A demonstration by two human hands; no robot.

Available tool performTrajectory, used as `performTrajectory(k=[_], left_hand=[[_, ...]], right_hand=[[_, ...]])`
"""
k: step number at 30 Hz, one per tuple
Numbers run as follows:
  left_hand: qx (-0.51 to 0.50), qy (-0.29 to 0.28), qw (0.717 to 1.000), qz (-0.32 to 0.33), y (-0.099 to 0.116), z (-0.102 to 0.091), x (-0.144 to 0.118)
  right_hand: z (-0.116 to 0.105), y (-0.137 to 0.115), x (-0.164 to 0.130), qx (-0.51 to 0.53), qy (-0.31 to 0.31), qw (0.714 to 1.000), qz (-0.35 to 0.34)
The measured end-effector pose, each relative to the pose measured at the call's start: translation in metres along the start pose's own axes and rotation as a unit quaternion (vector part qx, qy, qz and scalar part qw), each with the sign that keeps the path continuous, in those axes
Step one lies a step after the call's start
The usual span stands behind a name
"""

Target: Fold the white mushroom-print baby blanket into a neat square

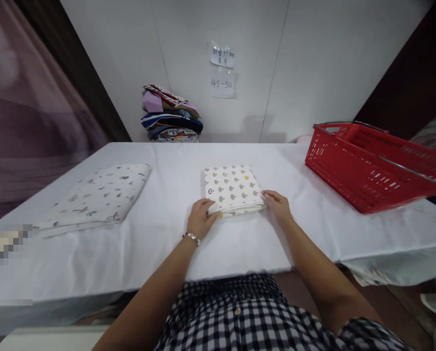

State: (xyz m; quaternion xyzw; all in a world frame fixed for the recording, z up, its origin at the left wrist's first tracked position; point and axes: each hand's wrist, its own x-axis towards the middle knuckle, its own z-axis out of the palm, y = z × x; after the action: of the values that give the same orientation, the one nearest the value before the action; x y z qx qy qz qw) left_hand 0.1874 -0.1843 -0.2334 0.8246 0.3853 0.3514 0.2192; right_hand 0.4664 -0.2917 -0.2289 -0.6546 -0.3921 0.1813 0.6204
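A white folded cloth printed with small grey mushroom-like shapes, and a few yellow and purple ones, lies flat in the middle of the table. Its layered edge faces me. At the near left corner, my left hand grips the layers between thumb and fingers; a bracelet circles that wrist. My right hand pinches the near right corner with its fingertips. Off to the left lies a second white folded cloth with dark grey printed shapes, apart from both hands.
A red plastic basket with metal handles stands on the right of the white-covered table. Behind the table's far edge rises a stack of folded fabrics. Paper signs hang on the wall. A purplish curtain hangs at left.
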Motion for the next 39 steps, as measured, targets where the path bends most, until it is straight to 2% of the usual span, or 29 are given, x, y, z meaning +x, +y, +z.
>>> performTrajectory(k=[2,6,12,16,24,28,32,39], left_hand=[[0.028,-0.008,0.999,0.024,0.000,0.001,0.001],[0.040,-0.013,0.999,0.031,-0.005,0.002,0.004],[0.037,0.000,0.999,0.036,-0.006,-0.001,0.005],[0.026,0.029,0.998,0.040,-0.002,-0.001,0.008],[0.016,0.069,0.997,-0.004,0.000,0.003,0.010],[0.006,0.058,0.998,-0.034,0.003,0.003,0.008],[-0.046,0.072,0.996,-0.013,0.010,0.001,0.010],[-0.090,0.086,0.992,0.010,0.013,0.003,0.012]], right_hand=[[-0.006,0.000,-0.011,-0.014,-0.022,0.999,-0.023],[-0.007,0.001,-0.017,-0.058,-0.054,0.995,-0.068],[-0.002,0.007,-0.013,-0.045,-0.053,0.995,-0.073],[-0.004,0.010,-0.012,-0.010,-0.058,0.995,-0.075],[0.001,0.010,-0.013,0.009,-0.037,0.995,-0.091],[0.005,0.007,-0.014,-0.054,-0.026,0.992,-0.107],[0.007,0.008,-0.015,-0.106,-0.014,0.986,-0.126],[0.017,0.002,-0.019,-0.171,-0.032,0.958,-0.229]])
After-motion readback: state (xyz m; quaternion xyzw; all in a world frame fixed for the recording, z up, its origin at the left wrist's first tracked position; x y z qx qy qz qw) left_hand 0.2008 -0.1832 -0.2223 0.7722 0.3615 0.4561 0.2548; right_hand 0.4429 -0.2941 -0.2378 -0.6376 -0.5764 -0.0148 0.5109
